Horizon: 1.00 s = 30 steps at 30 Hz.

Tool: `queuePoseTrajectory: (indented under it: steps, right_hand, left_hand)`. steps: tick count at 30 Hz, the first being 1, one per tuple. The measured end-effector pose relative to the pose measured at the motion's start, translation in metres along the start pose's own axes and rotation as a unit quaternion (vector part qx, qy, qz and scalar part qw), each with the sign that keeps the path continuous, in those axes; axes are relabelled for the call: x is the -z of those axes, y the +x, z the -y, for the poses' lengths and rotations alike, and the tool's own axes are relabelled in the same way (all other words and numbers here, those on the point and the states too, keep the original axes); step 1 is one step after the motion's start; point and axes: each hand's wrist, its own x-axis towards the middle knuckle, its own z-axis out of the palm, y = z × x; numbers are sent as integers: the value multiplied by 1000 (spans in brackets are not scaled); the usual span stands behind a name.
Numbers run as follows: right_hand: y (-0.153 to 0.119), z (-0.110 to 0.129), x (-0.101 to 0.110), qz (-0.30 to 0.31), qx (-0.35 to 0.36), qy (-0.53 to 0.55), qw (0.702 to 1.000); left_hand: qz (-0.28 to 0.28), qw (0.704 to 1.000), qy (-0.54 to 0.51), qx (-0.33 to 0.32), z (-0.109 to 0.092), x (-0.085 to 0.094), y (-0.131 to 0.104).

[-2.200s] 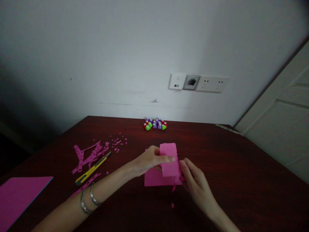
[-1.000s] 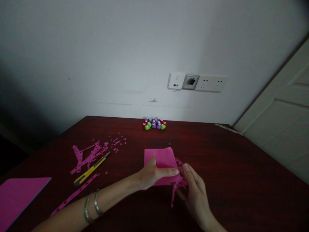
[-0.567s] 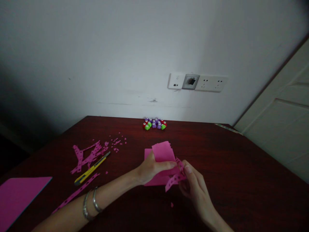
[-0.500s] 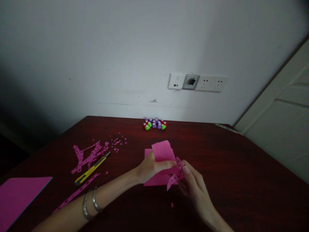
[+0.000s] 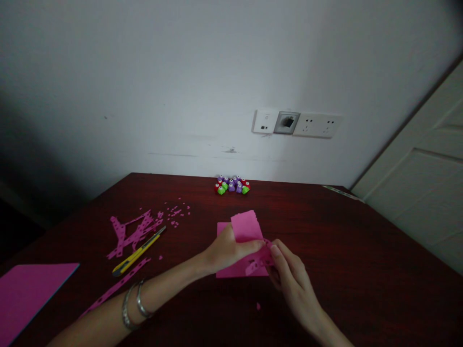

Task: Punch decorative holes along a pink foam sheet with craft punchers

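Observation:
My left hand (image 5: 227,250) is closed on a small sheet of pink paper (image 5: 246,225), its thumb lying across the front. The paper's top edge looks uneven. Between the fingertips of my right hand (image 5: 291,267) is a pink paper strip (image 5: 256,265) with punched holes, which runs along the sheet's right edge. I cannot tell how much of the strip is still joined to the sheet. Beneath both hands a flat pink square of paper (image 5: 224,273) lies on the table, partly covered.
A yellow utility knife (image 5: 138,251) lies left of my hands, beside punched pink strips (image 5: 135,234) and tiny scraps (image 5: 175,212). A pink sheet (image 5: 31,294) is at far left. Small purple, red and green pieces (image 5: 231,185) stand near the wall. A ruler-like strip (image 5: 342,192) lies back right.
The held sheet has shifted slightly to the right. The strip's loose end has swung up and now lies closer against the paper. Both hands keep their hold.

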Motion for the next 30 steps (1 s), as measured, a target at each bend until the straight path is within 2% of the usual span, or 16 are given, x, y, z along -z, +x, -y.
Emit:
queuePoseTrajectory:
  steps: [4, 9, 14, 18, 21, 26, 30]
  right_hand:
    - [2, 0, 1, 17, 14, -17, 1000]
    - [3, 0, 2, 29, 43, -13, 999]
    - [-4, 0, -1, -23, -50, 86, 995]
    - [-6, 2, -1, -9, -76, 162, 984]
    - [-2, 3, 2, -38, -94, 189, 977]
    - [14, 1, 11, -97, -119, 186, 970]
    - [25, -10, 14, -65, -101, 149, 982]
  left_hand:
    - [15, 1000, -21, 7, -1, 0, -1]
    - [81, 990, -105, 39, 4, -4, -1]
    - [86, 977, -195, 31, 12, -7, 0]
    - [123, 973, -193, 30, 12, -7, -2]
    - [135, 974, -180, 26, 9, -3, -2]
    - [150, 972, -179, 15, 3, 5, 1]
    - [146, 969, -197, 20, -1, 9, 2]
